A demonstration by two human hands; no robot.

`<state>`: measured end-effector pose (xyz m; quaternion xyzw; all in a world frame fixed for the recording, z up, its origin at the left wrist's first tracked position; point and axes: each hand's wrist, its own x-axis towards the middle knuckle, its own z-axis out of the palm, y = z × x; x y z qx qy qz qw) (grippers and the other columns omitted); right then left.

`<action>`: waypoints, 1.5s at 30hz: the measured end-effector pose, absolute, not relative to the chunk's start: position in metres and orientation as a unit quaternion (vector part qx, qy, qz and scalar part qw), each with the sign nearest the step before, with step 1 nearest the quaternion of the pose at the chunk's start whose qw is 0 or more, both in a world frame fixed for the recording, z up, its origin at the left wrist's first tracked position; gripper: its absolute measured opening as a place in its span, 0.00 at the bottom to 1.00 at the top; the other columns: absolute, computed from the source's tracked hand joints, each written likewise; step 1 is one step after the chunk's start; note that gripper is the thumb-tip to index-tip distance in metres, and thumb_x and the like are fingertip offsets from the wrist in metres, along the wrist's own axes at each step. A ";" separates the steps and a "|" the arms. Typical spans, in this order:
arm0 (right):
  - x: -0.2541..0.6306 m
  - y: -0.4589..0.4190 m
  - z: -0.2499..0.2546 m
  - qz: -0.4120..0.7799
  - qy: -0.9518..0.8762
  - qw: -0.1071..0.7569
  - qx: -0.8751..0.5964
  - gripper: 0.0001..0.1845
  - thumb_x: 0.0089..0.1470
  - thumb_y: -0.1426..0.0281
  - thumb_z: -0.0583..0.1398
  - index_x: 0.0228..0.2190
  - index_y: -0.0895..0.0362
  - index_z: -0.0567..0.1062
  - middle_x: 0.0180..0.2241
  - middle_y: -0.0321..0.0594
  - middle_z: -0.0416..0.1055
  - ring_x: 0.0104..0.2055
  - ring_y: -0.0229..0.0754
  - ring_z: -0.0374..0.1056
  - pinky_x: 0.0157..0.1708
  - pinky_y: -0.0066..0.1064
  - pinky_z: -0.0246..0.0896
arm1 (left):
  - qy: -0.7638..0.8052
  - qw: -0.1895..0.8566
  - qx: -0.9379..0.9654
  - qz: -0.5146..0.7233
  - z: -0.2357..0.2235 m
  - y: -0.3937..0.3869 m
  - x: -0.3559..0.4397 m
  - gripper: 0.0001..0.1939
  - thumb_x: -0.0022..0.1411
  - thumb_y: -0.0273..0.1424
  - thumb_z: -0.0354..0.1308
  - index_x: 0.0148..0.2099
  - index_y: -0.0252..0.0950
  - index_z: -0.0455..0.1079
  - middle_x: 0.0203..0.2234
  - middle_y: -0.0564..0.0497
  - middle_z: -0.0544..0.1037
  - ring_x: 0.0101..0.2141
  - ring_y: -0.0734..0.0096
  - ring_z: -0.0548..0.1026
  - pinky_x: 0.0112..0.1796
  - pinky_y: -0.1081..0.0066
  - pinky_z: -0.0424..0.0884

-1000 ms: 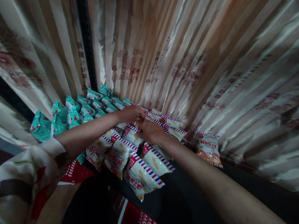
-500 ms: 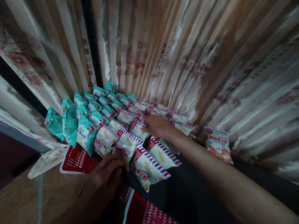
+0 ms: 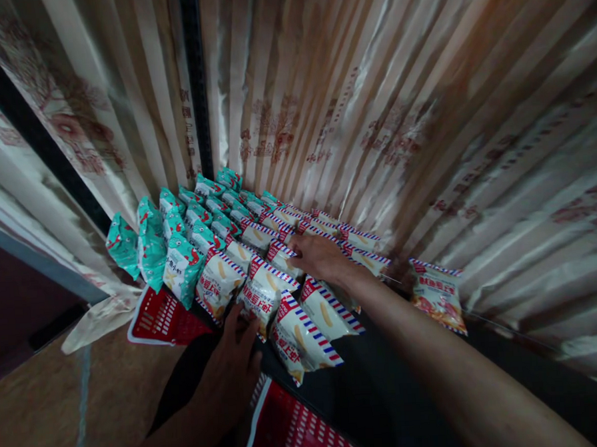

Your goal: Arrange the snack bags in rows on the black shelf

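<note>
Rows of white snack bags with red-and-blue striped edges stand on a black surface (image 3: 367, 393). My right hand (image 3: 317, 254) reaches in among them, fingers bent and pinching the upper edge of a white snack bag (image 3: 283, 256) in the middle. My left hand (image 3: 235, 353) is at the front row, fingers apart, its tips touching the lower part of another white bag (image 3: 260, 297). Two more white bags, a leaning one (image 3: 299, 337) and one behind it (image 3: 328, 309), are right of that hand. Teal snack bags (image 3: 183, 266) fill the left side.
A red perforated basket (image 3: 299, 423) is below the front edge, and another red basket (image 3: 168, 317) is at left. One white bag (image 3: 437, 293) stands apart at right. Pleated printed curtains (image 3: 291, 84) hang behind, with a dark post (image 3: 196, 82) between them.
My left hand has moved slightly right, its fingers spreading against the front bag. My right hand stays at the middle bag. The view has shifted a little.
</note>
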<state>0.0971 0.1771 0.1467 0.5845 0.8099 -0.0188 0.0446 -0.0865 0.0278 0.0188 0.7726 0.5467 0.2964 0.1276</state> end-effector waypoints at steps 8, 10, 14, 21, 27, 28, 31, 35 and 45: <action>0.100 0.178 0.142 -0.073 0.801 0.011 0.594 0.11 0.51 0.68 0.59 0.38 0.55 0.73 0.37 0.40 0.74 0.38 0.40 0.69 0.35 0.27 0.57 | 0.532 0.144 0.780 0.296 0.015 0.029 -0.079 0.28 0.58 0.25 0.47 0.62 0.39 0.56 0.60 0.38 0.53 0.53 0.57 0.67 0.49 0.60 0.71; 0.101 0.179 0.142 -0.090 0.803 -0.002 0.589 0.12 0.51 0.68 0.59 0.39 0.55 0.73 0.37 0.40 0.74 0.38 0.39 0.69 0.37 0.27 0.57 | 0.545 0.145 0.770 0.299 0.015 0.031 -0.078 0.29 0.58 0.26 0.47 0.63 0.40 0.54 0.60 0.39 0.53 0.54 0.57 0.67 0.48 0.59 0.71; 0.104 0.164 0.149 -0.066 0.797 -0.104 0.591 0.17 0.54 0.67 0.57 0.46 0.57 0.70 0.44 0.44 0.72 0.43 0.42 0.68 0.42 0.30 0.59 | 0.545 0.152 0.767 0.302 0.015 0.033 -0.077 0.30 0.58 0.26 0.48 0.63 0.39 0.53 0.58 0.38 0.54 0.52 0.56 0.67 0.47 0.57 0.71; 0.113 0.053 0.143 0.042 0.732 -0.398 0.552 0.20 0.58 0.59 0.53 0.50 0.52 0.66 0.47 0.46 0.68 0.49 0.48 0.65 0.48 0.42 0.61 | 0.538 0.176 0.757 0.328 0.019 0.031 -0.074 0.26 0.61 0.26 0.46 0.62 0.38 0.53 0.54 0.38 0.56 0.50 0.59 0.68 0.48 0.57 0.70; 0.090 -0.020 0.068 0.060 0.659 -0.400 0.634 0.43 0.50 0.51 0.58 0.60 0.52 0.48 0.58 0.54 0.52 0.60 0.58 0.50 0.52 0.54 0.55 | 0.528 0.194 0.749 0.349 0.015 0.030 -0.071 0.26 0.60 0.26 0.46 0.61 0.37 0.54 0.54 0.39 0.57 0.49 0.61 0.69 0.48 0.58 0.71; 0.085 -0.024 0.057 0.069 0.654 -0.396 0.641 0.45 0.50 0.50 0.58 0.61 0.53 0.46 0.59 0.56 0.49 0.61 0.59 0.48 0.52 0.55 0.53 | 0.525 0.191 0.751 0.350 0.014 0.029 -0.071 0.26 0.60 0.26 0.46 0.61 0.37 0.54 0.54 0.39 0.57 0.50 0.60 0.69 0.48 0.58 0.71; 0.077 -0.027 0.037 0.070 0.611 -0.408 0.675 0.42 0.53 0.55 0.57 0.61 0.54 0.44 0.61 0.57 0.45 0.63 0.58 0.44 0.54 0.56 0.50 | 0.523 0.179 0.756 0.351 0.012 0.029 -0.069 0.25 0.61 0.26 0.45 0.61 0.35 0.54 0.54 0.38 0.56 0.50 0.60 0.68 0.48 0.58 0.70; 0.076 -0.024 0.028 0.015 0.554 -0.443 0.705 0.37 0.56 0.58 0.54 0.61 0.57 0.46 0.60 0.56 0.47 0.63 0.56 0.43 0.56 0.53 0.48 | 0.519 0.172 0.757 0.358 0.011 0.029 -0.068 0.23 0.63 0.29 0.45 0.61 0.35 0.54 0.53 0.38 0.57 0.49 0.60 0.68 0.47 0.58 0.71; 0.090 -0.046 0.020 -0.095 0.543 -0.447 0.704 0.43 0.53 0.56 0.56 0.62 0.56 0.42 0.62 0.53 0.45 0.64 0.52 0.44 0.58 0.47 0.50 | 0.519 0.134 0.754 0.380 0.014 0.028 -0.064 0.24 0.62 0.39 0.49 0.58 0.36 0.57 0.50 0.39 0.59 0.48 0.55 0.68 0.44 0.54 0.72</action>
